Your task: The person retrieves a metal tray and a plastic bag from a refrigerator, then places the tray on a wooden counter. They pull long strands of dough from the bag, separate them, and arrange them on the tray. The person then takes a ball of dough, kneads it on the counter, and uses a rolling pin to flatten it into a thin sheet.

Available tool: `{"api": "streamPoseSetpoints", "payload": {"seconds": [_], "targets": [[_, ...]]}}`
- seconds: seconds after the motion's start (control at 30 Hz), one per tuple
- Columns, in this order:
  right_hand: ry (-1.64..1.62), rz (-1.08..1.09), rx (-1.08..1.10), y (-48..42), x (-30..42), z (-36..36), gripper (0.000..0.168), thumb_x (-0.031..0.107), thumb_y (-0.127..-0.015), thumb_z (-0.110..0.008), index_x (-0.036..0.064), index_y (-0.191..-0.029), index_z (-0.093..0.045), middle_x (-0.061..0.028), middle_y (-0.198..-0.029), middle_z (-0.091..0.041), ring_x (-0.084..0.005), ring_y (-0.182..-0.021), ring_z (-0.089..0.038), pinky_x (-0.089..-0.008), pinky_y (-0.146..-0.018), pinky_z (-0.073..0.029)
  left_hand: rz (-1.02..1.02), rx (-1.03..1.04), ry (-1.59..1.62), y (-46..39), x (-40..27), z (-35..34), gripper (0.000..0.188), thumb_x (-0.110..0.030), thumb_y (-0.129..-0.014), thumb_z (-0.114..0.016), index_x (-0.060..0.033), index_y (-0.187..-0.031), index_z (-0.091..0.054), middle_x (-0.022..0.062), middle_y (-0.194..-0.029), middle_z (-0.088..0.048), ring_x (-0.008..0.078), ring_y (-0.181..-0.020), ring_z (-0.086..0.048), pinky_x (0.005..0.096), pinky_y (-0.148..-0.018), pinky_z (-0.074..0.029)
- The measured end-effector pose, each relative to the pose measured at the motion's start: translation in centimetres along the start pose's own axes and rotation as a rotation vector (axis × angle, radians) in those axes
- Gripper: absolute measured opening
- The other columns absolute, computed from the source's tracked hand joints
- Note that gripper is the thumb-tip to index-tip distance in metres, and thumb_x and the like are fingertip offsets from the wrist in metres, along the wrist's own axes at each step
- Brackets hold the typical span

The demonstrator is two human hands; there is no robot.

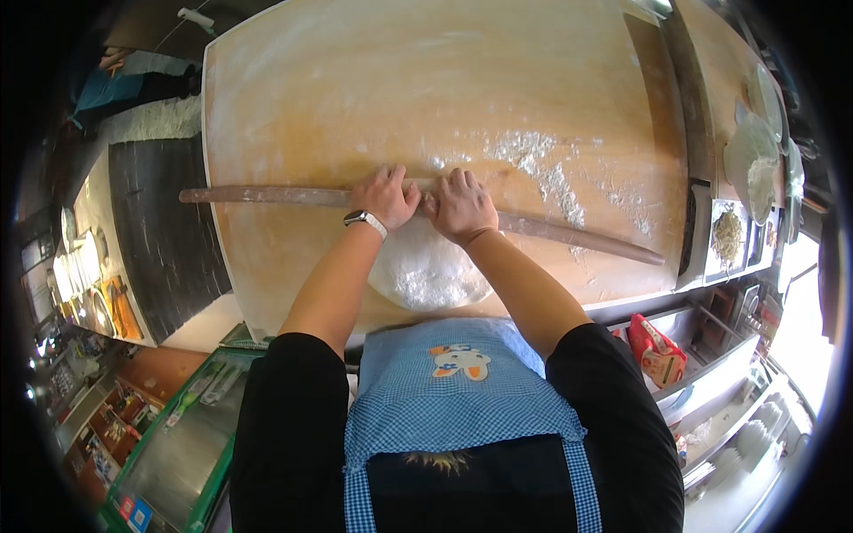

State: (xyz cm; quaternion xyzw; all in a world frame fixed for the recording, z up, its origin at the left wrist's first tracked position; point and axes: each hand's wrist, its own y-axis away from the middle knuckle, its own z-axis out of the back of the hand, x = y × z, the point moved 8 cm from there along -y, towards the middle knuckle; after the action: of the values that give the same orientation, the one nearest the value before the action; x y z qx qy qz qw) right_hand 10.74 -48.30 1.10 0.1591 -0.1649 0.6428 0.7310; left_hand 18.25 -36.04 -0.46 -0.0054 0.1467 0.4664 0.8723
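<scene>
A long wooden rolling pin (pixel 280 195) lies crosswise over a floured round of dough (pixel 430 273) on a wooden work table (pixel 400 86). My left hand (pixel 385 198), with a watch at its wrist, grips the pin left of its middle. Close beside it, my right hand (pixel 462 205) is closed around the pin too. Both hands sit over the far part of the dough, which they and the pin partly hide. The near part of the dough bulges toward my blue checked apron (pixel 460 400). Loose flour (pixel 540 160) is scattered beyond and to the right of my right hand.
The pin's left end juts past the table edge. At the right stand a bowl of flour (pixel 760 176) and a tray of noodles (pixel 728 234). A red bag (pixel 656 350) rests in the lower right shelving. Another person (pixel 126 90) is at the upper left.
</scene>
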Motion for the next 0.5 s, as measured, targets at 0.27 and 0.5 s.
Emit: {"api": "streamPoseSetpoints", "payload": {"seconds": [0.27, 0.5], "targets": [[0.115, -0.111, 0.088, -2.9, -0.9, -0.5, 0.039, 0.040, -0.086, -0.059, 0.005, -0.104, -0.060, -0.0176, -0.105, -0.060, -0.0338, -0.098, -0.064, -0.0439, -0.077, -0.056, -0.023, 0.044, 0.059, -3.7, 0.3, 0.2, 0.024, -0.035, -0.089, -0.057, -0.0130, -0.096, -0.061, 0.0178, -0.077, -0.069, 0.0419, -0.072, -0.067, 0.0548, -0.065, -0.052], [0.015, -0.190, 0.079, -3.3, -2.7, 0.5, 0.043, 0.044, -0.089, -0.055, 0.006, -0.108, -0.061, -0.0158, -0.119, -0.062, -0.0336, -0.116, -0.059, -0.0449, -0.093, -0.050, -0.096, -0.192, 0.053, -1.8, 2.6, 1.2, 0.049, -0.052, -0.092, -0.056, -0.0099, -0.116, -0.058, 0.0195, -0.090, -0.070, 0.0411, -0.081, -0.066, 0.0520, -0.071, -0.052]]}}
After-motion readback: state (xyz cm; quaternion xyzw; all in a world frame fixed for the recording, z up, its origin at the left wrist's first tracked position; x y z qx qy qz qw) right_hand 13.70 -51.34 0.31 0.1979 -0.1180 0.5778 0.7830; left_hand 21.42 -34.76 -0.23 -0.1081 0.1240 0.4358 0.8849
